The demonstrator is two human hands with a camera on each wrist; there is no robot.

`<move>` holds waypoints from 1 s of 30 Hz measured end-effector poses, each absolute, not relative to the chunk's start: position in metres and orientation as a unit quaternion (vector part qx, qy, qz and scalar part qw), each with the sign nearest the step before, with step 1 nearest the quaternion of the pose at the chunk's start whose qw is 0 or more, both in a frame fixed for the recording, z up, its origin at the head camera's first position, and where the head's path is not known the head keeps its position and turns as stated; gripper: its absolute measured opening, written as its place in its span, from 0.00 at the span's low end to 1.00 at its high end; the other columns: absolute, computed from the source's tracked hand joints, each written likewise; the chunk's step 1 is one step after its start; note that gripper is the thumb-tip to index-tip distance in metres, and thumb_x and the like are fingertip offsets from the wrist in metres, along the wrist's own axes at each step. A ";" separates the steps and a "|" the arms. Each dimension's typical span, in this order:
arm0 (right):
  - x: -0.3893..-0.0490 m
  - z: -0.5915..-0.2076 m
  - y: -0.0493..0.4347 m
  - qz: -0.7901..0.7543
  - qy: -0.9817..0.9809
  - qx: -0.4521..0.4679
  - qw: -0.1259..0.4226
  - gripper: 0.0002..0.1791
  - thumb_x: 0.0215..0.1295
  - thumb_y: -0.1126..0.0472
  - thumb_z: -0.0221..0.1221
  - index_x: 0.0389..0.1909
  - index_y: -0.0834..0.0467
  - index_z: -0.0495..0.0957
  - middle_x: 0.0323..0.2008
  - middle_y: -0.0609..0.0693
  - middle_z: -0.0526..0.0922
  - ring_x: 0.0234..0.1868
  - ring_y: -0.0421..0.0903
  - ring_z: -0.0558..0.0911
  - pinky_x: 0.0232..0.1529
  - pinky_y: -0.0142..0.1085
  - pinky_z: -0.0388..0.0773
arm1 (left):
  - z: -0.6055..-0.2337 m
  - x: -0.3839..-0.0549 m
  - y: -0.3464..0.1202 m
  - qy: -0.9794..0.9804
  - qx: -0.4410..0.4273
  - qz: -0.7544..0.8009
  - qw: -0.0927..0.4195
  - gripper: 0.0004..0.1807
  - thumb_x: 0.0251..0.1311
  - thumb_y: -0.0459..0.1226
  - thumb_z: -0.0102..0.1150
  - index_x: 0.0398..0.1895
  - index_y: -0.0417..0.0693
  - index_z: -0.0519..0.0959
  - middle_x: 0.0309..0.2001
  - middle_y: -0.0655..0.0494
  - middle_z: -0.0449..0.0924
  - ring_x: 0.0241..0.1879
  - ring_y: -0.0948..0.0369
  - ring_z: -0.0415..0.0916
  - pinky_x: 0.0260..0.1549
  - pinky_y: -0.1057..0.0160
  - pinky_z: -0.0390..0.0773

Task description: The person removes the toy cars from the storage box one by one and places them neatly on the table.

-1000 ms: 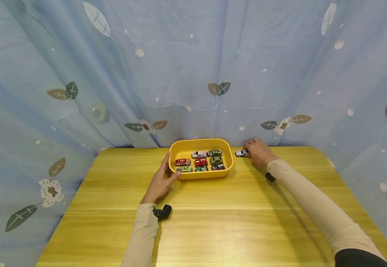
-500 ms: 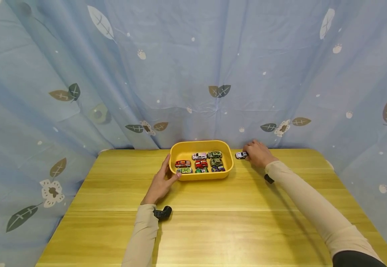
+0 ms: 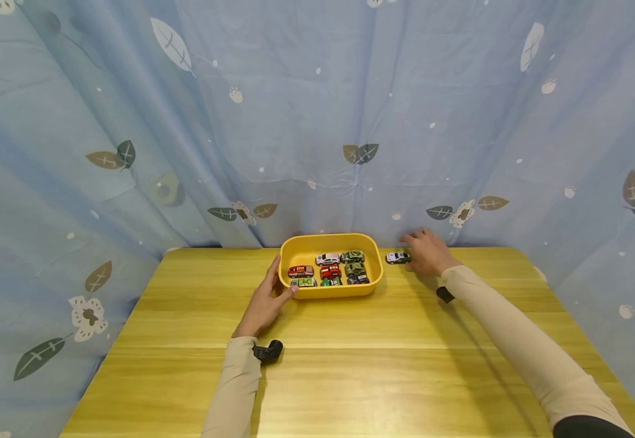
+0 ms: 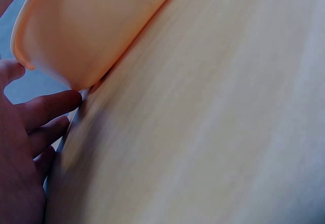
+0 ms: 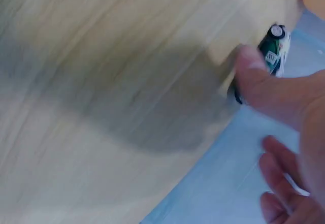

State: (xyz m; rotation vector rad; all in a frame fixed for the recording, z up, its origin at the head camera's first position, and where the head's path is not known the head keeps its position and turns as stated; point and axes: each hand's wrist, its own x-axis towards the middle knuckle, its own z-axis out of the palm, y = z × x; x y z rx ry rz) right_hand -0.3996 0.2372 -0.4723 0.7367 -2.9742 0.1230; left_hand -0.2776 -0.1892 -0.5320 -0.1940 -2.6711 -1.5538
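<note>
My left hand (image 3: 263, 304) holds the left end of a yellow plastic box (image 3: 331, 292), thumb at its front rim and fingers along its left side. In the left wrist view, fingertips (image 4: 71, 98) lie against the box's outer wall (image 4: 96, 26). Just right of the box, a white and dark green toy car (image 3: 398, 258) stands on the table near its back edge. My right hand (image 3: 428, 252) is at the car's right end, fingers loosely spread. In the right wrist view, the thumb (image 5: 254, 74) overlaps the car (image 5: 272, 51), while the other fingers stay apart from it.
Inside the box are several toy cars, among them a red one (image 3: 330, 272), a white one (image 3: 327, 259) and a camouflage one (image 3: 353, 257). The wooden table (image 3: 350, 377) meets a blue patterned curtain (image 3: 306, 121) along its back edge.
My right hand's fingers have let go of the toy car and spread, leaving more of it visible on the table. The left hand stays on the box. The head view has tilted slightly.
</note>
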 end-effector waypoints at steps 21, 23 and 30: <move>-0.390 -0.414 0.094 0.187 -0.915 0.353 0.061 0.19 0.58 0.40 0.74 0.43 0.48 0.93 0.73 0.55 0.75 0.73 0.62 0.67 0.66 0.65 0.60 | -0.534 -0.276 -0.189 -0.861 -0.066 -0.504 0.030 0.53 0.72 0.53 0.66 0.89 0.66 0.42 0.83 0.45 0.60 0.81 0.46 0.60 0.81 0.42 0.56; -0.389 -0.412 0.080 0.181 -0.911 0.367 0.043 0.19 0.58 0.40 0.75 0.43 0.48 0.93 0.74 0.55 0.74 0.74 0.61 0.66 0.68 0.65 0.59 | -0.533 -0.277 -0.189 -0.862 -0.065 -0.502 0.030 0.53 0.72 0.53 0.66 0.89 0.68 0.42 0.82 0.46 0.61 0.81 0.47 0.60 0.81 0.42 0.56; -0.392 -0.414 0.047 0.160 -0.905 0.395 -0.007 0.18 0.57 0.43 0.77 0.45 0.47 0.93 0.79 0.56 0.67 0.79 0.62 0.61 0.71 0.65 0.58 | -0.532 -0.278 -0.191 -0.865 -0.064 -0.498 0.021 0.52 0.71 0.54 0.66 0.89 0.68 0.43 0.82 0.46 0.62 0.81 0.47 0.60 0.81 0.40 0.56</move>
